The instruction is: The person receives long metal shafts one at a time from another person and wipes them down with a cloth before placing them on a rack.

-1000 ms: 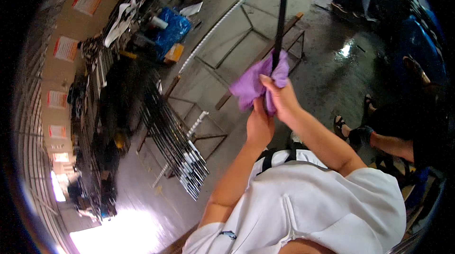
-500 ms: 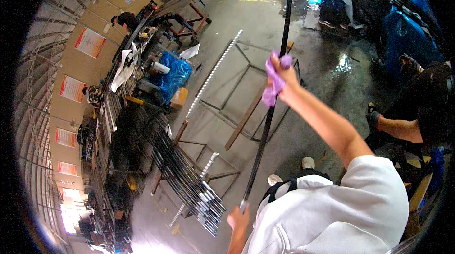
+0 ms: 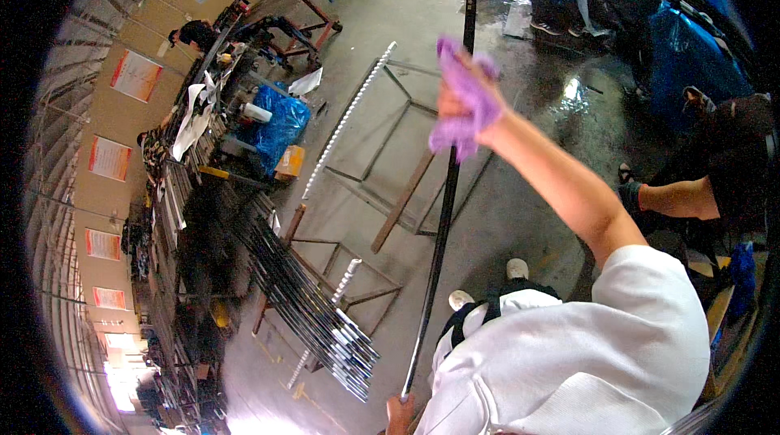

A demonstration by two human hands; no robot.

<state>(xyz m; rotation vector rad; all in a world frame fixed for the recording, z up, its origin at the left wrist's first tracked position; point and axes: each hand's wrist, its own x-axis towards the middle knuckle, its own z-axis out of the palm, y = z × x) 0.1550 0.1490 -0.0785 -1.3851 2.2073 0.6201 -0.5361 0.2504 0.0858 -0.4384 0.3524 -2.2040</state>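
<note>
Head: long black pole (image 3: pixel 442 228), silvery end (image 3: pixel 409 374) in curled left fingers (image 3: pixel 400 409), purple cloth (image 3: pixel 475 103) in curled right fingers (image 3: pixel 448 100).

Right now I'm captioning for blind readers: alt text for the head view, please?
A person's right hand holds a purple cloth against a long black rod, the left hand gripping the rod's near end. More dark rods lie bundled to the left.
</note>
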